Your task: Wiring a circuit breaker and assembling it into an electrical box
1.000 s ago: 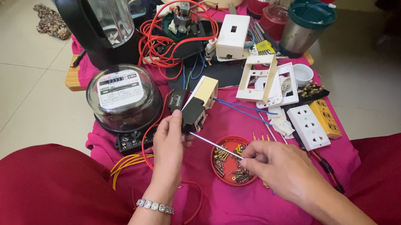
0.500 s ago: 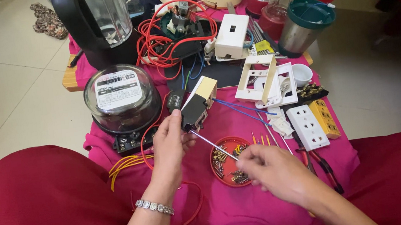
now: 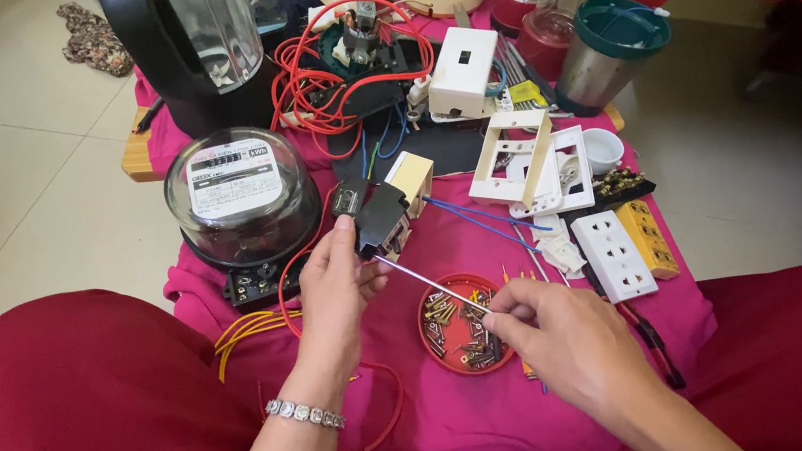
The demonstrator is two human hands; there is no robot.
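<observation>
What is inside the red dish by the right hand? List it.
The red dish holds a heap of small metal screws. The right hand covers its near edge, so anything lying there is hidden.

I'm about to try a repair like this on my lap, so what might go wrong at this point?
The screwdriver tip could slip off the small black part, which only the left hand steadies in the air, and jab a finger. The right hand works just over the red screw dish; a nudge could scatter the screws across the pink cloth. Red wire loops near the left hand and could snag.
</observation>
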